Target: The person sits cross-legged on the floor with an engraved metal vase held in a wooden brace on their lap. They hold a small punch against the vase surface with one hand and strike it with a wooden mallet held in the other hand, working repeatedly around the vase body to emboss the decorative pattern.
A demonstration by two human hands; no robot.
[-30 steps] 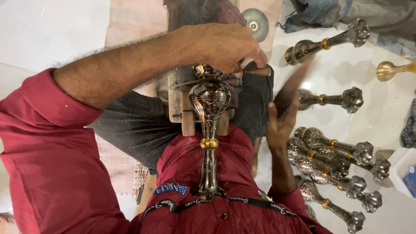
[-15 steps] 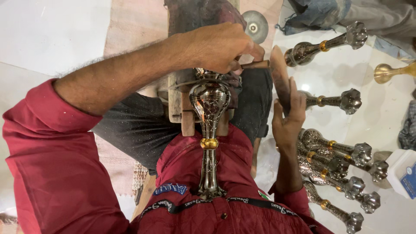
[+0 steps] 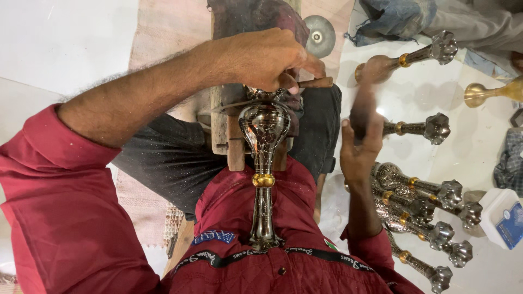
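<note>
A silver engraved metal stem with a bulbous head [image 3: 265, 128] and a gold ring [image 3: 263, 179] leans from my chest onto a wooden block [image 3: 227, 136] on my lap. My left hand [image 3: 264, 57] is closed over the stem's top end, pinching a thin chisel [image 3: 317, 83] that points right. My right hand [image 3: 358, 149] grips a dark hammer [image 3: 364, 106], blurred by motion, a short way to the right of the chisel's end. The stem's tip is hidden under my left hand.
Several similar silver stems with gold rings [image 3: 425, 204] lie heaped on the white floor at the right, with others [image 3: 406, 57] and a brass one [image 3: 487, 92] farther off. A round metal disc [image 3: 320, 35], blue cloth [image 3: 392, 19] and a white box [image 3: 504, 215] lie around.
The hammer swung in against the chisel's end half a second ago and has now pulled back to the right. My left hand and the stem have stayed put.
</note>
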